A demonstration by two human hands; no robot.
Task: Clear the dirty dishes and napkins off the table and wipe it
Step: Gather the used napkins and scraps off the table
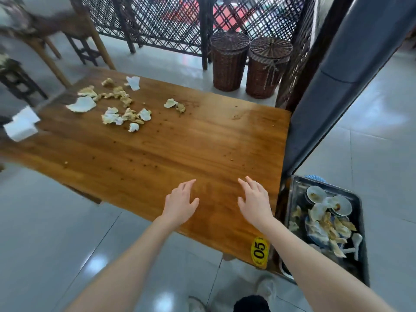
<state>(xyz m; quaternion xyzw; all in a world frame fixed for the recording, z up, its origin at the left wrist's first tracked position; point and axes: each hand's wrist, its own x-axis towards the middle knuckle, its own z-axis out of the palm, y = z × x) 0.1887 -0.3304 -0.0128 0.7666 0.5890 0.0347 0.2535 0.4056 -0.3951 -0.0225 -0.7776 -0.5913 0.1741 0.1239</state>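
At the far left edge, a blurred white boxy object (21, 124) sits on the corner of the long brown wooden table (157, 149); what it is cannot be told. Behind it on the grey tiled floor stands a dark wooden stool (16, 82).

On the far left part of the tabletop lies a loose cluster of crumpled white paper napkins (117, 104), many stained yellow-brown. A smaller pair of crumpled napkins (174, 105) lies a little to the right, apart from the cluster. Small brown crumbs (144, 163) are scattered over the middle of the wood.

At the near edge of the table, the left hand (180, 203) is over the wood, palm down, fingers straight and spread, holding nothing. Just beside it, the right hand (254, 201) is held the same way, loose and empty. Whether either palm touches the surface cannot be told.

Beyond the table, two brown lidded wicker baskets (247, 64) stand side by side against a dark lattice screen (168, 21). A yellow oval label reading "05" (260, 250) is stuck on the table's near right corner.

To the right, below table level, a dark rectangular metal tray (361, 271) holds the dirty dishes: round white plates (341, 206) smeared with sauce, stained napkins heaped over them, and a white ceramic spoon (356, 242).
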